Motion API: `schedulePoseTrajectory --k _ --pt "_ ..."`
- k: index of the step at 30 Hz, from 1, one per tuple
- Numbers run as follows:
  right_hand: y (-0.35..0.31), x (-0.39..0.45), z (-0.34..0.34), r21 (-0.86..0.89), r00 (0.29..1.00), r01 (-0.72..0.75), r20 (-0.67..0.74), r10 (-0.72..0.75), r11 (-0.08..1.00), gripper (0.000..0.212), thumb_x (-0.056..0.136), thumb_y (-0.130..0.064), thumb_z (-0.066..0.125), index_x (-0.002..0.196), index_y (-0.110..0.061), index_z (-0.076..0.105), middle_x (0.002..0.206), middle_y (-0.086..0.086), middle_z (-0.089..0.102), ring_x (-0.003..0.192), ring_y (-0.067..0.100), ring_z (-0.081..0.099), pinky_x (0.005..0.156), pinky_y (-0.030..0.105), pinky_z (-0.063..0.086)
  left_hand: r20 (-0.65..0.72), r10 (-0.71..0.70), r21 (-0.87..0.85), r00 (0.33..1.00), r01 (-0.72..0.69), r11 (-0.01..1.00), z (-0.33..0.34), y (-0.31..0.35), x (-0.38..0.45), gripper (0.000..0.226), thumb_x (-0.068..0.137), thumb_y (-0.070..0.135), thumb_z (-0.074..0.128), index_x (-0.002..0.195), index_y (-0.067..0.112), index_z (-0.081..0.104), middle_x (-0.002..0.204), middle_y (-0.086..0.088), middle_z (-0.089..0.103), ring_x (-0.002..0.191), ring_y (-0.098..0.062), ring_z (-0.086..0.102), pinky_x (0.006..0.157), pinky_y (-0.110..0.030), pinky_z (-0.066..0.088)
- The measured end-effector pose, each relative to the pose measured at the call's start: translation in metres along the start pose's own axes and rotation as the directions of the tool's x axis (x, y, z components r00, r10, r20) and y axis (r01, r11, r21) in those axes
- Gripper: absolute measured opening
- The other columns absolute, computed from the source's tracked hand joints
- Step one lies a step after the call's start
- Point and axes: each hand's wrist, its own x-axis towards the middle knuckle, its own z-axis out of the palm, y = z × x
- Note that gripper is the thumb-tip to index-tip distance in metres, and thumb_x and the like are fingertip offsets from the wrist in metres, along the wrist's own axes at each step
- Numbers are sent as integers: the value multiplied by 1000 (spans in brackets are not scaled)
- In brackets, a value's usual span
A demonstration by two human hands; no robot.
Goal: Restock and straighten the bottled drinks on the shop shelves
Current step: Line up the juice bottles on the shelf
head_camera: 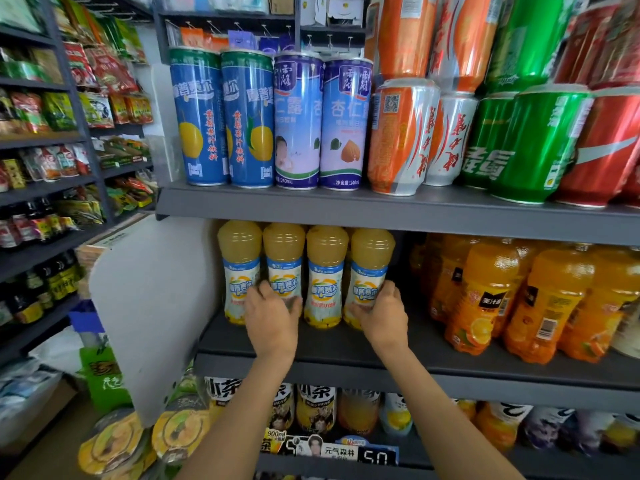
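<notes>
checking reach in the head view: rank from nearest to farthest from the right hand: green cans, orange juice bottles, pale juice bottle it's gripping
1. Pale juice bottle, gripped by the right hand, rightmost of its row.
2. Orange juice bottles, same shelf, to the right.
3. Green cans, shelf above, upper right.

Counts, front rows only: you have four pale-yellow juice bottles (pixel 304 275) on the middle shelf (pixel 346 344). Top shelf (pixel 311 202): two blue pear-juice cans (pixel 225 119), two almond-drink cans (pixel 322 123). Two hands, left hand (pixel 272 315) and right hand (pixel 381 317).
</notes>
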Motion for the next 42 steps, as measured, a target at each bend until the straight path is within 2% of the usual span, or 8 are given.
schedulePoseTrajectory --k 10,15,17,20,23,32,37,42 --pt "2 1 -1 -57 1000 8 29 -6 998 55 80 -34 70 118 -7 40 122 9 51 114 27 52 92 48 46 -67 7 -45 998 -10 999 6 -3 -2 53 79 18 71 120 -7 47 116 -27 49 109 -40 48 88 -47 43" --pt "9 0 -17 -12 996 37 81 -36 999 57 79 -34 71 120 -5 47 121 11 55 113 26 54 89 38 48 -188 176 -200 966 -212 957 8 12 -35 41 74 2 69 111 0 51 110 -19 50 104 -34 50 85 -44 43" --pt "9 -8 -33 -14 979 184 -83 -184 983 52 81 -27 70 123 -5 48 120 11 53 113 25 52 88 35 48 -171 279 -225 945 -313 923 9 27 -43 38 75 1 67 110 2 53 108 -16 50 104 -32 51 87 -42 43" --pt "11 -15 -64 -112 812 367 -445 -377 924 41 79 -12 70 116 -4 52 115 17 52 107 28 50 88 36 48 -124 410 -244 904 -428 870 13 49 -49 36 75 3 63 109 3 53 107 -13 50 103 -30 52 87 -42 46" --pt "28 -13 -95 -59 750 226 -626 -213 972 52 77 -12 70 122 1 47 125 23 43 116 32 42 97 34 36 -84 486 -277 870 -489 827 19 67 -56 35 75 1 64 108 4 53 106 -12 51 99 -27 53 83 -38 48" --pt "90 -11 -97 47 947 -135 -287 142 990 72 79 -23 71 135 0 33 132 19 45 124 34 43 102 43 36 196 587 -392 786 -486 781 42 90 -71 45 88 16 57 129 11 40 122 -3 46 107 -9 48 86 -20 41" --pt "79 -19 -81 79 969 1 -247 18 997 60 75 -25 74 121 -1 43 118 14 52 111 30 50 89 34 41 303 491 -605 817 -233 761 48 110 -71 54 86 31 62 131 13 39 127 2 49 109 -5 50 88 -17 43" --pt "59 -17 -63 198 983 185 -31 -182 963 54 78 -20 71 123 -6 45 117 9 56 109 22 53 87 28 44 268 368 -529 890 -184 828 46 101 -60 60 76 38 72 124 16 45 120 2 57 108 -10 55 89 -27 47"
